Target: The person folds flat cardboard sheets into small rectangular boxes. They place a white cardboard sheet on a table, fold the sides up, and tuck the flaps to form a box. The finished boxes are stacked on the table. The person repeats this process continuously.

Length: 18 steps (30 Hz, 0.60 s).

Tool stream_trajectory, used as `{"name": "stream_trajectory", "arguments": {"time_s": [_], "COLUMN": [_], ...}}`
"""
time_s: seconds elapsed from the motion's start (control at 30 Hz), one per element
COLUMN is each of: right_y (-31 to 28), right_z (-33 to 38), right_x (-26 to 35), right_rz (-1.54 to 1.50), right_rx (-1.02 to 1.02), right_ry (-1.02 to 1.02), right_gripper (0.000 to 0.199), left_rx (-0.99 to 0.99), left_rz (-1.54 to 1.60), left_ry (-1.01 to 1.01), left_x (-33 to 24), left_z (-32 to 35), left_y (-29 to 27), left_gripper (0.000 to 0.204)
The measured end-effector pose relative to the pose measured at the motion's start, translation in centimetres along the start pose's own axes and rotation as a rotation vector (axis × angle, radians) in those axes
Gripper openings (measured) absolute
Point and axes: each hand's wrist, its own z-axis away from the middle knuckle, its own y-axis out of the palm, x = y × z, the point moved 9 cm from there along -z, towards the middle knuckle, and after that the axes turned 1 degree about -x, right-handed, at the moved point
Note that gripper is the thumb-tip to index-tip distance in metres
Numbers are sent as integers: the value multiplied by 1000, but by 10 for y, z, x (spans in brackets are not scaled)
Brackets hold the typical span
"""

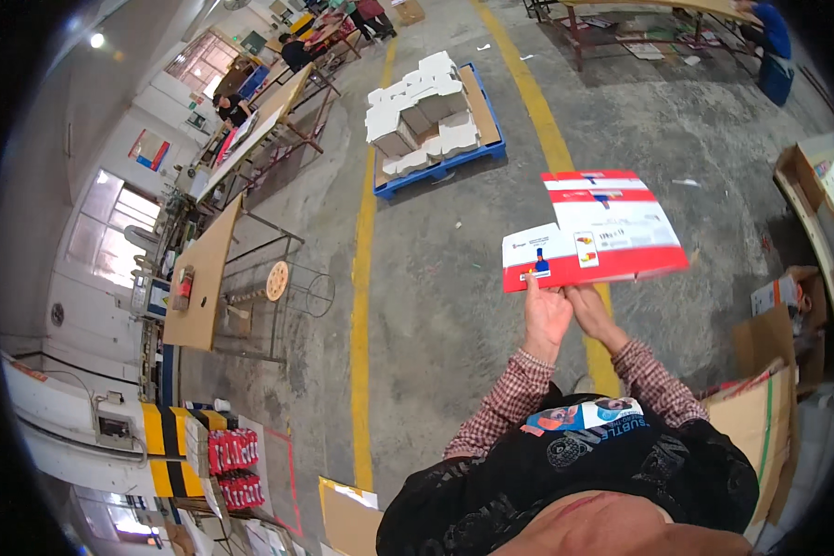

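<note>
In front of me is a red and white printed cardboard carton blank (621, 227), opened out flat with a smaller panel on its left. My left hand (547, 317) is closed on its near edge, thumb on the printed face and fingers underneath. Right beside it, my right hand (590, 308) grips the same near edge from below; the blank hides most of its fingers. Both forearms, in checked sleeves, reach out close together.
Ahead, a blue pallet (440, 173) carries stacked white cartons (422, 107). Wooden tables (199, 278) line the left, one with a round stool (277, 280) beside it. Cardboard boxes (764, 338) stand at right. Yellow lines (362, 306) cross the concrete floor; other people work farther off.
</note>
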Motion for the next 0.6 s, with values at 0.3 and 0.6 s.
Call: {"name": "stream_trajectory", "arguments": {"time_s": [0.3, 0.6], "right_y": [-25, -96], "right_z": [-204, -485], "right_x": [28, -11], "right_rz": [107, 166], "right_rx": [-16, 90], "right_ry": [-370, -449], "right_gripper": [47, 56], "left_rx": [-45, 9], "left_rz": [-93, -57], "left_ry": [79, -3], "left_x": [-40, -60], "left_z": [-275, -562], "left_y": [60, 197], "left_gripper": [71, 74]}}
